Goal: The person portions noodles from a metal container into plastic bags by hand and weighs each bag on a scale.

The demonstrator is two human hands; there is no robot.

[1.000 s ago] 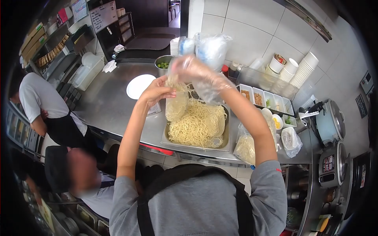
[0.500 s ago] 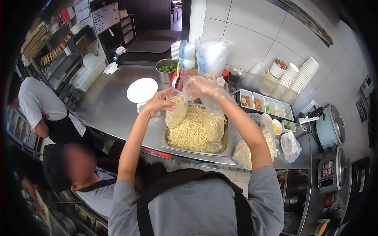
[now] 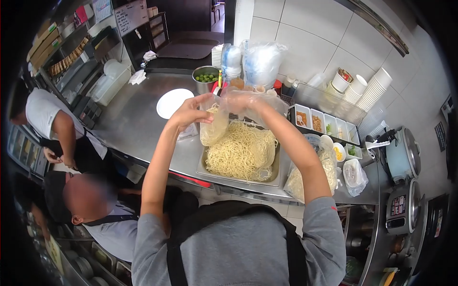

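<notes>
A metal tray (image 3: 280, 177) full of yellow noodles (image 3: 234, 157) sits at the counter's front edge. My left hand (image 3: 193, 114) pinches the upper edge of a clear bag of noodles (image 3: 213, 127), which hangs over the tray's left side. Just right of it, my right hand (image 3: 243, 102), in a loose clear plastic glove, is near the bag's mouth; its fingers are blurred by the plastic. Another clear bag of noodles (image 3: 262, 153) lies on the tray's right side. A larger bag of noodles (image 3: 310, 174) rests beside the tray, partly behind my right forearm.
A white plate (image 3: 174, 103) and a pot of green limes (image 3: 206, 78) stand behind. To the right are topping containers (image 3: 324, 121), stacked cups (image 3: 374, 89) and cookers (image 3: 403, 207). Two people, one a co-worker in a black cap (image 3: 57, 195), are at the left.
My right hand has come down from above the bag to beside its mouth. The left hand still holds the bag. The co-worker at the far left has moved their arms, and the capped one has turned.
</notes>
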